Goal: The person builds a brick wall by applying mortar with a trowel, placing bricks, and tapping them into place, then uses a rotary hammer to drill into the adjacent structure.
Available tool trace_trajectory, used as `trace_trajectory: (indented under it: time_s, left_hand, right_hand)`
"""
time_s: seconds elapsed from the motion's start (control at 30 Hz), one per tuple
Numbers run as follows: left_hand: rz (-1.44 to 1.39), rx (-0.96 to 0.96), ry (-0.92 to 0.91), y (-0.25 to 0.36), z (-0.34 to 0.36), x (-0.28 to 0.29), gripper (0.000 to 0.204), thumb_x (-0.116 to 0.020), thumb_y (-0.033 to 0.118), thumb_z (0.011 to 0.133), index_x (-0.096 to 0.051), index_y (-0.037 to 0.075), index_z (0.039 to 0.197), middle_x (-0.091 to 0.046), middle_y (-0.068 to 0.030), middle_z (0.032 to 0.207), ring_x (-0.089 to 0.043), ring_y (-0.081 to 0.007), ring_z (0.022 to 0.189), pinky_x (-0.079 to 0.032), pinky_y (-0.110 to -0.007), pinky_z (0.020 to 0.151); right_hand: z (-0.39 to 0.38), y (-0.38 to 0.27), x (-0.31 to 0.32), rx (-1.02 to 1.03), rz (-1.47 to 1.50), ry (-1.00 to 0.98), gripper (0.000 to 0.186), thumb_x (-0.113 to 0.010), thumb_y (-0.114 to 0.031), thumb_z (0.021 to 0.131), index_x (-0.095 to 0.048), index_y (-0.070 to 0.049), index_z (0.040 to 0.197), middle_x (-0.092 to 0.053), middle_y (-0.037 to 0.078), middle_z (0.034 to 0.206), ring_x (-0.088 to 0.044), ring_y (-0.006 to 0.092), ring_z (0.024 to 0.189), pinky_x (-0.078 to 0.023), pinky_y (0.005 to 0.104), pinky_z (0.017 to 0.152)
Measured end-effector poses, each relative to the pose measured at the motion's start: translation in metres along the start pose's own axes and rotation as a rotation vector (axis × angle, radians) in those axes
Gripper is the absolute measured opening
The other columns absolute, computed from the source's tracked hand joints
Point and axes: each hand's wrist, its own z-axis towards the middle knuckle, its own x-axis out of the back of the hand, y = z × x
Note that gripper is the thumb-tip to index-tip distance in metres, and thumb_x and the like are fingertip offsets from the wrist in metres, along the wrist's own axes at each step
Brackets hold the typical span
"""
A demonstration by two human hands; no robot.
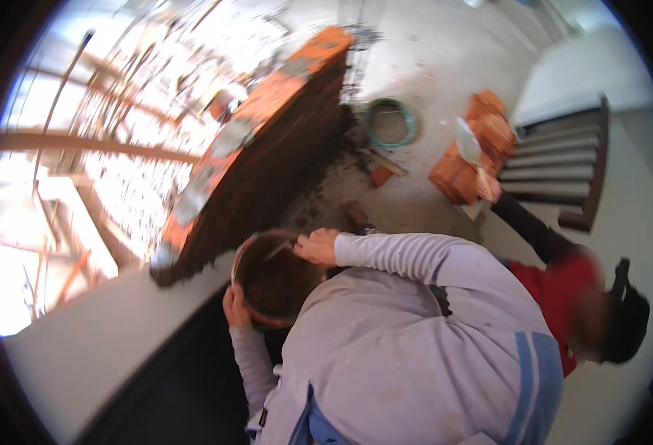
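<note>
One brick wall [278, 141] appears part-built, mortar [231, 138] patching its top; the left hand [236, 305] grips the rim of a bucket [268, 321] near the wall's end; the right hand [317, 247] curls at that rim, its hold unclear; stacked bricks [494, 135] remain unlaid.

a head-worn fisheye looks down on a nearby bucket [249, 294].

Harsh daylight pours in from my left, nearly bleaching the rubble-strewn ground [144, 165] out there, where a long wooden beam [104, 145] crosses. Around me, the grey floor [434, 63] looks dusty and splotched; right, a dark-framed slatted grille [599, 163] stands near a pale wall [635, 159].
</note>
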Motion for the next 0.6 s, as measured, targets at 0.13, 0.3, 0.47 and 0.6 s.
trace_trajectory:
  time_s: [0.13, 0.3, 0.47, 0.6]
  left_hand:
    - [-0.052, -0.028, 0.039, 0.033, -0.002, -0.003, 0.027, -0.053, 0.029, 0.098, -0.061, 0.005, 0.087, -0.046, 0.0068, 0.072, -0.038, -0.0045, 0.067, -0.032, -0.024, 0.057]
    - [-0.172, -0.122, 0.112, -0.016, -0.024, 0.046, 0.026, -0.051, 0.025, 0.1, -0.056, 0.009, 0.081, -0.05, 0.0083, 0.075, -0.043, -0.0005, 0.069, -0.038, -0.019, 0.061]
    - [-0.288, -0.151, 0.21, 0.018, -0.041, 0.034, 0.032, -0.054, 0.026, 0.098, -0.05, 0.011, 0.07, -0.04, 0.0102, 0.067, -0.032, -0.0005, 0.062, -0.028, -0.02, 0.052]
    - [-0.261, -0.14, 0.151, 0.029, -0.043, 0.027, 0.026, -0.054, 0.025, 0.098, -0.056, 0.008, 0.078, -0.047, 0.0077, 0.072, -0.041, -0.0044, 0.068, -0.036, -0.023, 0.06]
  right_hand:
    - [0.008, -0.027, -0.004, 0.015, -0.051, 0.013, 0.022, -0.055, -0.015, 0.085, -0.054, 0.003, 0.097, -0.063, 0.02, 0.092, -0.068, 0.0354, 0.085, -0.055, 0.0455, 0.068]
    - [0.0, -0.051, 0.028, 0.281, -0.318, -0.225, 0.023, -0.056, -0.013, 0.084, -0.051, 0.004, 0.1, -0.061, 0.018, 0.094, -0.068, 0.0332, 0.084, -0.055, 0.0434, 0.067]
    - [0.027, -0.076, 0.07, 0.312, -0.367, -0.109, 0.03, -0.055, -0.014, 0.085, -0.049, 0.004, 0.107, -0.058, 0.016, 0.092, -0.066, 0.0327, 0.079, -0.055, 0.0422, 0.065]
    - [0.013, -0.072, 0.069, 0.568, -0.326, -0.182, 0.033, -0.054, -0.014, 0.086, -0.049, 0.003, 0.113, -0.057, 0.016, 0.093, -0.066, 0.0322, 0.08, -0.054, 0.0414, 0.069]
